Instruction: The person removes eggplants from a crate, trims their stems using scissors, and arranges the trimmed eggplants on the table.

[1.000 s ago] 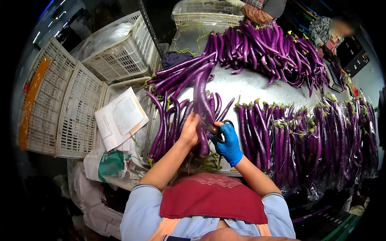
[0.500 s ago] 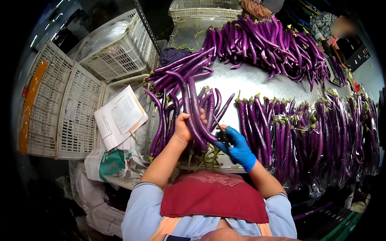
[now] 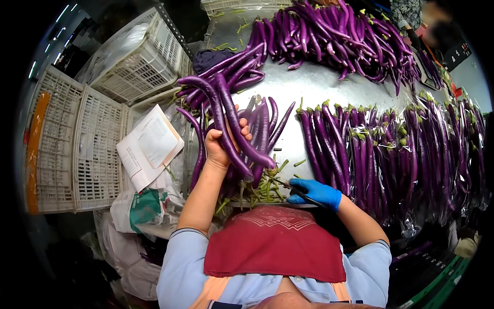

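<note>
Two long purple eggplants (image 3: 215, 110) are gripped in my bare left hand (image 3: 218, 148), tilted over the near part of the metal table (image 3: 288, 131). Their lower ends hang above a pile of green stem cuttings (image 3: 267, 188). My right hand (image 3: 315, 192), in a blue glove, is closed around a slim dark tool (image 3: 284, 183) with a thin end pointing left at those cuttings; whether it is a knife or scissors is unclear. More loose eggplants (image 3: 265, 121) lie behind and beside my left hand.
A large eggplant heap (image 3: 329, 38) covers the back of the table. Rows of eggplants in clear bags (image 3: 406, 165) line the right side. White plastic crates (image 3: 139, 56) and papers (image 3: 152, 144) stand left. Another person's sleeve (image 3: 406, 13) shows at the far right.
My right hand has moved down and right with the tool, away from the eggplants' lower ends. My left hand has shifted left and slightly up with both eggplants.
</note>
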{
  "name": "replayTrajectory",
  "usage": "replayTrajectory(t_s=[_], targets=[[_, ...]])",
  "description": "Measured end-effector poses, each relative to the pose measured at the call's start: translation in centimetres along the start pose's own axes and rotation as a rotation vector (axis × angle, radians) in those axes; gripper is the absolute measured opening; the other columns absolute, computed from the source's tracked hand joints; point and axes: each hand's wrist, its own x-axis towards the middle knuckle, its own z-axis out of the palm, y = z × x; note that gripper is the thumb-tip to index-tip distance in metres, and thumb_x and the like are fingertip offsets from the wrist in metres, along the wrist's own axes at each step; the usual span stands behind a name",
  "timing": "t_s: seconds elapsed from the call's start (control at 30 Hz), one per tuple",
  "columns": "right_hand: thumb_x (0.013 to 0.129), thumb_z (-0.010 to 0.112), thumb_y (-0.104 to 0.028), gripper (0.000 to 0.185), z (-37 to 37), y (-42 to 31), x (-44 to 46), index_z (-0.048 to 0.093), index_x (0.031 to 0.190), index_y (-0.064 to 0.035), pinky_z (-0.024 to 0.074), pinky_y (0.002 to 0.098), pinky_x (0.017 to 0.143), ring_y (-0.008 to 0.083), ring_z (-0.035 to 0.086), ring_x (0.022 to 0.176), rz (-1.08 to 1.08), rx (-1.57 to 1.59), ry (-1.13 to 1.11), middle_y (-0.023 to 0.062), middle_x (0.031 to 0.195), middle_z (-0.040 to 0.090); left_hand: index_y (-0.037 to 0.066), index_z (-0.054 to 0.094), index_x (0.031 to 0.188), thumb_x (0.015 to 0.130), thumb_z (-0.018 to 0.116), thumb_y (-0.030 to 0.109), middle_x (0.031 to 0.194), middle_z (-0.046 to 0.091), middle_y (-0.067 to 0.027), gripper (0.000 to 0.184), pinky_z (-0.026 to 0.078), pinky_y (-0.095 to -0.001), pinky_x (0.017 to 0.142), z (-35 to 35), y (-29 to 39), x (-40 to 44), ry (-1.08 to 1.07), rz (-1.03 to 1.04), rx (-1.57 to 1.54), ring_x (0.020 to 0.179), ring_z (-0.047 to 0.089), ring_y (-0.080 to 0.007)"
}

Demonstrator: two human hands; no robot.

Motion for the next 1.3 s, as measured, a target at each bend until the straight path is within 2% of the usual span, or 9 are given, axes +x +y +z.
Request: replayTrajectory(t_s=[0.27, 0.4, 0.6, 0.73, 0.83, 0.93, 0.97, 1.17, 1.3], targets=[[0.081, 0.061, -0.04, 0.04, 0.1, 0.8, 0.1, 0.061, 0.097, -0.0038, 0.0468, 0.0377, 0.071, 0.0368, 0.06, 0.08, 0.147, -0.23, 0.009, 0.0216, 0.085, 0.062, 0.005, 0.034, 0.13, 0.064, 0.053, 0.015, 0.09, 0.053, -0.0122, 0.069, 0.044, -0.0375, 0.078, -1.3, -1.5, 0.4, 0.198, -0.1, 0.197, 0.079, 0.053, -0.0234], [0.08, 0.06, -0.044, 0.043, -0.3, 0.3, -1.0, 0.058, 0.101, -0.0061, 0.0458, 0.0396, 0.068, 0.0373, 0.059, 0.077, 0.053, -0.274, 0.008, 0.0203, 0.082, 0.061, 0.008, 0.038, 0.126, 0.069, 0.049, 0.011, 0.089, 0.055, -0.0112, 0.058, 0.047, -0.0372, 0.078, -0.8, -1.2, 1.0, 0.215, -0.098, 0.149, 0.079, 0.055, -0.0218], [0.08, 0.058, -0.045, 0.046, 1.0, -0.3, 0.9, 0.056, 0.104, -0.0055, 0.0454, 0.0427, 0.071, 0.039, 0.058, 0.078, -0.126, -0.31, 0.184, 0.0222, 0.083, 0.06, -0.006, 0.052, 0.1, 0.069, 0.052, 0.016, 0.084, 0.056, -0.0115, 0.038, 0.046, -0.0335, 0.08, 1.8, -3.7, 1.8, 0.276, -0.142, 0.263, 0.078, 0.055, -0.0216], [0.082, 0.056, -0.04, 0.04, 1.9, 1.2, 0.5, 0.057, 0.101, -0.0054, 0.0452, 0.0464, 0.069, 0.0414, 0.057, 0.078, 0.01, -0.272, 0.13, 0.0238, 0.082, 0.06, -0.002, 0.053, 0.098, 0.068, 0.055, 0.012, 0.088, 0.055, -0.0084, 0.033, 0.049, -0.0318, 0.073, 2.9, -4.9, 3.1, 0.229, -0.106, 0.569, 0.075, 0.055, -0.0179], [0.082, 0.056, -0.04, 0.038, 3.3, 3.4, -0.9, 0.057, 0.097, -0.0052, 0.0461, 0.0448, 0.069, 0.041, 0.058, 0.079, 0.056, -0.273, 0.124, 0.0224, 0.083, 0.06, 0.001, 0.05, 0.097, 0.067, 0.058, 0.013, 0.083, 0.053, -0.0062, 0.033, 0.048, -0.0279, 0.069, 5.9, -5.5, 5.0, 0.096, -0.054, 0.883, 0.073, 0.054, -0.0143], [0.081, 0.059, -0.04, 0.038, 4.0, 3.4, -2.2, 0.056, 0.096, -0.0048, 0.0464, 0.044, 0.069, 0.0405, 0.058, 0.078, 0.052, -0.175, 0.168, 0.0217, 0.084, 0.06, 0.001, 0.041, 0.121, 0.067, 0.054, 0.002, 0.091, 0.053, -0.0087, 0.055, 0.043, -0.0277, 0.075, 7.6, -7.7, 6.8, -0.047, 0.081, 1.388, 0.083, 0.054, -0.0177], [0.08, 0.06, -0.04, 0.039, 4.1, 3.4, -2.4, 0.056, 0.096, -0.0044, 0.0468, 0.0429, 0.07, 0.04, 0.058, 0.079, 0.067, -0.148, 0.182, 0.0213, 0.085, 0.06, 0.003, 0.033, 0.131, 0.066, 0.055, 0.001, 0.096, 0.056, -0.0125, 0.069, 0.043, -0.0327, 0.078, 7.6, -8.6, 7.7, -0.245, 0.34, 1.637, 0.088, 0.055, -0.0242], [0.081, 0.061, -0.037, 0.037, 5.8, 6.2, -2.4, 0.055, 0.089, -0.0019, 0.0451, 0.0421, 0.066, 0.0404, 0.057, 0.076, -0.045, 0.008, 0.414, 0.0216, 0.081, 0.059, 0.015, 0.048, 0.12, 0.066, 0.064, 0.01, 0.102, 0.057, -0.0068, 0.056, 0.032, -0.0446, 0.095, 10.6, -15.4, 10.4, -1.096, 0.459, 2.005, 0.102, 0.052, -0.0244], [0.078, 0.067, -0.028, 0.031, 5.7, 5.9, -1.8, 0.055, 0.086, -0.0006, 0.0444, 0.0379, 0.061, 0.0367, 0.054, 0.064, -0.037, 0.081, 0.488, 0.0204, 0.075, 0.058, 0.017, 0.049, 0.121, 0.068, 0.066, 0.021, 0.113, 0.052, -0.0068, 0.057, 0.024, -0.0539, 0.101, 5.5, -21.3, 13.3, -1.282, 0.509, 2.179, 0.117, 0.043, -0.0256]])
